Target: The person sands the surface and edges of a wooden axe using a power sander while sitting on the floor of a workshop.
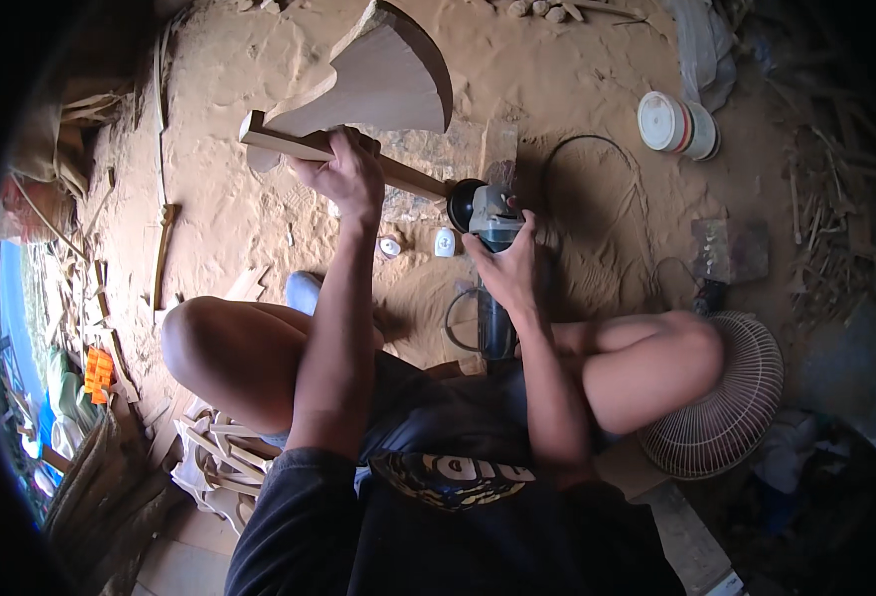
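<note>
My left hand [346, 177] is closed around the handle of a wooden axe [378, 84], whose broad curved blade points away from me. The handle slants down to the right, its end at the dark round disc [464, 205] of an angle grinder [497, 320]. Whether the wood touches the disc, I cannot tell. Wrapped on the grinder's body near its grey head is my right hand [509, 260]. The grinder stands lengthwise between my bent legs. Just left of it are a small white bottle [445, 242] and a small round white-topped item [389, 247].
Sandy, dusty ground spreads ahead. A white bucket [678, 126] lies at the far right, near a looping black cable [597, 139]. By my right knee is a round wire fan guard [721, 402]. Several cut wood pieces [221, 457] are heaped at my left; scraps [830, 219] pile at right.
</note>
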`<action>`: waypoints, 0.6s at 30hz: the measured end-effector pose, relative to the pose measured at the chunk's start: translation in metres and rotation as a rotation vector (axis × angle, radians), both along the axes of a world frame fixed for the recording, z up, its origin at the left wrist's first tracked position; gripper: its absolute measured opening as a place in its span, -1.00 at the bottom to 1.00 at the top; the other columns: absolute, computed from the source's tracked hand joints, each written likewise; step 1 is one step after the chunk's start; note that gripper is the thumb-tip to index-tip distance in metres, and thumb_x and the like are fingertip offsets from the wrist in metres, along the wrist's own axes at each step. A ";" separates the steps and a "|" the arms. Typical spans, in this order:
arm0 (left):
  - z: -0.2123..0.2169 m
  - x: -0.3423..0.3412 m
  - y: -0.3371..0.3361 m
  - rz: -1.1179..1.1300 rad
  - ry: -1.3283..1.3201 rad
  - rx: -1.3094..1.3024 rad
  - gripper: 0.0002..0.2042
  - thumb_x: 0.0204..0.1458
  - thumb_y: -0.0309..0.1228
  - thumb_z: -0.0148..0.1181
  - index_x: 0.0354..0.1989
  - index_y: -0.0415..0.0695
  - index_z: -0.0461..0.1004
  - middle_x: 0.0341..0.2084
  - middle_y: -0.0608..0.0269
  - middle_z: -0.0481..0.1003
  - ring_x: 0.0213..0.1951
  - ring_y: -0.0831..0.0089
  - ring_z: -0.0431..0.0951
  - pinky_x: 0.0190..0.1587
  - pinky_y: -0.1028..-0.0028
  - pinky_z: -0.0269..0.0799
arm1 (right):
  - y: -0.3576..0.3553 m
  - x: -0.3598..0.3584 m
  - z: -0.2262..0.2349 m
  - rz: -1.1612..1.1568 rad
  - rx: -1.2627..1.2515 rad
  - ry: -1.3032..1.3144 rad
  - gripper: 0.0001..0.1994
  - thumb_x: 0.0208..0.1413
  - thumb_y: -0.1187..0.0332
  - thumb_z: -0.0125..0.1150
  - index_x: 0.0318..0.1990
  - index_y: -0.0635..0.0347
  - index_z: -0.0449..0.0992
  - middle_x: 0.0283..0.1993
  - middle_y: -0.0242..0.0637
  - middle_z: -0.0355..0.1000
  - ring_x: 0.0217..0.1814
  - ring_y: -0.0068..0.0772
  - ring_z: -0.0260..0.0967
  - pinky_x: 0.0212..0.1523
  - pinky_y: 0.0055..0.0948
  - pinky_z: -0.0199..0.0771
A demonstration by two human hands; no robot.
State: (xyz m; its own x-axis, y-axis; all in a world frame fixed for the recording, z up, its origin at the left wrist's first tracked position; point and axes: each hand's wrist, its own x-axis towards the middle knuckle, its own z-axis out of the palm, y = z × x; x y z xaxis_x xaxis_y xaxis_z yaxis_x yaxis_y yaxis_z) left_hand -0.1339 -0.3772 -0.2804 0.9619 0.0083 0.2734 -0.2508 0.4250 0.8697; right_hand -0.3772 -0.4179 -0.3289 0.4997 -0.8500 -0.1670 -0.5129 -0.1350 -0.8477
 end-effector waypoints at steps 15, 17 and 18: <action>0.016 -0.013 -0.003 -0.047 0.082 -0.022 -0.70 0.25 -0.48 0.15 0.00 0.08 0.16 -0.58 0.37 0.34 -0.67 0.61 0.26 -0.71 0.49 0.16 | -0.001 -0.003 0.017 0.034 -0.089 0.110 -0.02 0.05 0.07 0.44 0.46 0.50 0.05 -0.11 0.35 0.59 -0.06 0.37 0.60 -0.01 0.06 0.61; 0.017 -0.014 -0.004 -0.046 0.062 0.010 -0.70 0.24 -0.49 0.15 -0.01 0.09 0.16 -0.58 0.37 0.34 -0.67 0.61 0.25 -0.71 0.49 0.16 | -0.001 -0.002 0.009 0.037 -0.100 0.134 -0.02 0.05 0.07 0.44 0.46 0.50 0.05 -0.10 0.36 0.59 -0.05 0.37 0.60 0.00 0.07 0.60; 0.019 -0.017 -0.006 -0.071 0.075 -0.014 -0.70 0.24 -0.50 0.14 -0.01 0.08 0.16 -0.57 0.36 0.34 -0.67 0.61 0.25 -0.71 0.49 0.15 | -0.001 -0.003 0.006 0.040 -0.111 0.158 -0.02 0.05 0.07 0.44 0.46 0.50 0.05 -0.10 0.36 0.59 -0.04 0.37 0.60 0.02 0.08 0.59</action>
State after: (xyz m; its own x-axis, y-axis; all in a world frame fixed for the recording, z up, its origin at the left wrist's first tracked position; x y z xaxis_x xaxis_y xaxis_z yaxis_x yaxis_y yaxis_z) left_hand -0.1507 -0.3833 -0.2617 0.9779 -0.0575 0.2012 -0.1543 0.4513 0.8789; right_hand -0.3797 -0.4186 -0.3227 0.5081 -0.8476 -0.1527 -0.6310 -0.2457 -0.7358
